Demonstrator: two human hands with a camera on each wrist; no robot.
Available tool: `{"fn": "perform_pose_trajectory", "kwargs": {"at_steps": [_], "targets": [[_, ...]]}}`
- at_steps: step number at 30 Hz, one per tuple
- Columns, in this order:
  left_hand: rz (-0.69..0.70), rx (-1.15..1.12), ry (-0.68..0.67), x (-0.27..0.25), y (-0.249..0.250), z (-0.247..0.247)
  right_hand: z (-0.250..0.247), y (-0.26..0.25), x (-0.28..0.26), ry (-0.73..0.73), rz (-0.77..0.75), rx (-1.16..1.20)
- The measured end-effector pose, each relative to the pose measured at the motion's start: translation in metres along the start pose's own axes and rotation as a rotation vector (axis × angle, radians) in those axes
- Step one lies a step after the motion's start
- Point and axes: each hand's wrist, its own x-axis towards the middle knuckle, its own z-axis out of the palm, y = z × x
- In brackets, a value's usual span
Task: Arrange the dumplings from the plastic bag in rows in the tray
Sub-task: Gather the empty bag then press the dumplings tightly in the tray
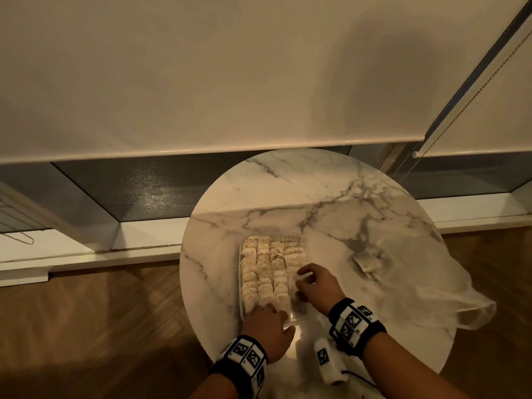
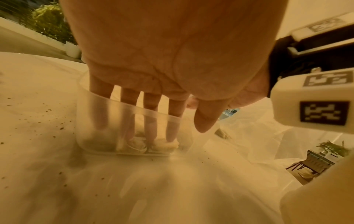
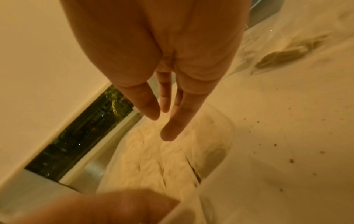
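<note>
A clear plastic tray (image 1: 240,272) on the round marble table holds several rows of pale dumplings (image 1: 264,269). My left hand (image 1: 269,312) is at the tray's near end. In the left wrist view its straight fingers (image 2: 151,121) reach down inside the tray wall (image 2: 107,121) and touch dumplings (image 2: 164,145), with the thumb outside. My right hand (image 1: 309,280) hovers over the tray's right column. Its fingers (image 3: 172,121) are straight and hold nothing above the dumplings (image 3: 153,159). The thin plastic bag (image 1: 417,283) lies to the right with a dumpling (image 1: 367,263) inside.
The marble table (image 1: 288,191) is small, and its edge lies close behind both wrists. The bag hangs over its right edge. Wooden floor lies below on both sides. A window sill and a roller blind stand behind the table. Dark crumbs (image 3: 291,160) dot the tabletop.
</note>
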Motion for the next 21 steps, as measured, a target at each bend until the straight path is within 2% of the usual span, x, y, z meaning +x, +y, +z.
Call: {"fn": "perform_pose_trajectory", "kwargs": {"at_steps": [6,8,10,12,14,18,21], "targets": [[-0.037,0.023,-0.022,0.001,0.007,-0.004,-0.048,0.013,-0.014,0.012,-0.021,0.247],[-0.07,0.017,0.033,0.004,0.016,-0.009,-0.067,0.017,-0.024,0.004,-0.038,0.281],[-0.07,-0.046,0.161,0.007,0.031,-0.016,-0.089,0.022,-0.033,-0.018,-0.052,0.282],[0.008,-0.191,0.286,0.009,0.05,-0.025,-0.11,0.028,-0.041,-0.053,-0.063,0.258],[0.132,-0.281,0.315,0.011,0.079,-0.033,-0.137,0.037,-0.049,-0.075,-0.072,0.253],[0.343,-0.296,0.291,0.019,0.141,-0.037,-0.192,0.058,-0.066,-0.091,-0.065,0.282],[0.387,-0.251,0.201,0.027,0.181,-0.037,-0.227,0.081,-0.076,-0.121,-0.002,0.276]]}}
